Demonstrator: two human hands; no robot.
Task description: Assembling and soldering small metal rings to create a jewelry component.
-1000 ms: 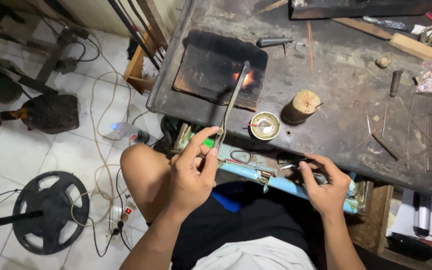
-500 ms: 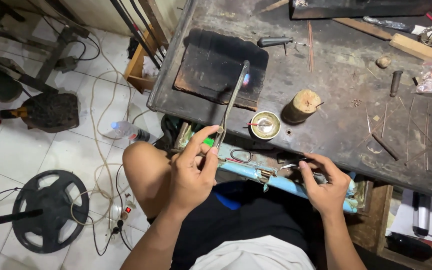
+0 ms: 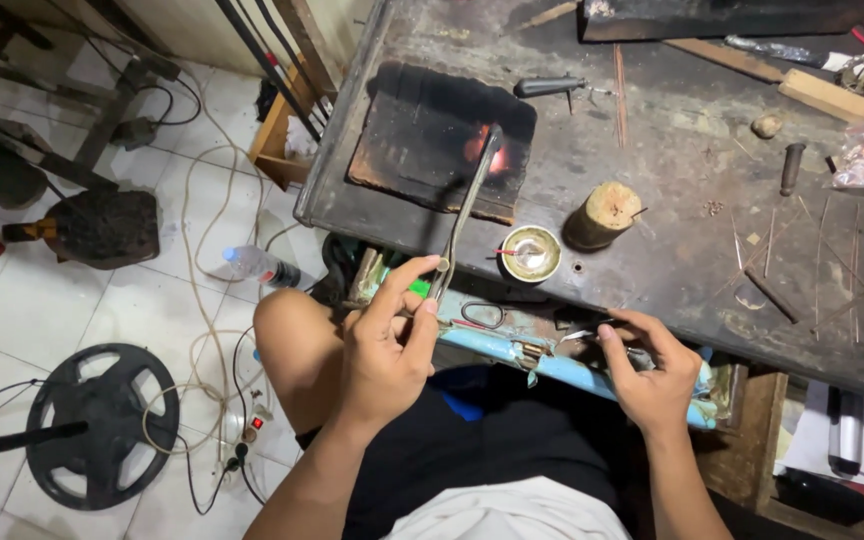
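Note:
My left hand grips the handle of a long metal torch that reaches up over a charred black soldering block on the dark workbench. An orange flame glows at the torch tip above the block. My right hand rests lower right at the open blue drawer, fingers closed on a small metal tool. A small round dish sits just right of the torch shaft, next to a short wooden stump.
Thin wires and rods, a dark-handled tool and a wooden block lie on the bench. On the tiled floor at left are a plastic bottle, cables, a black round wheel and a power strip.
The flame at the torch tip was lit a second ago, vanished half a second ago and glows again now. Both hands have stayed about where they were.

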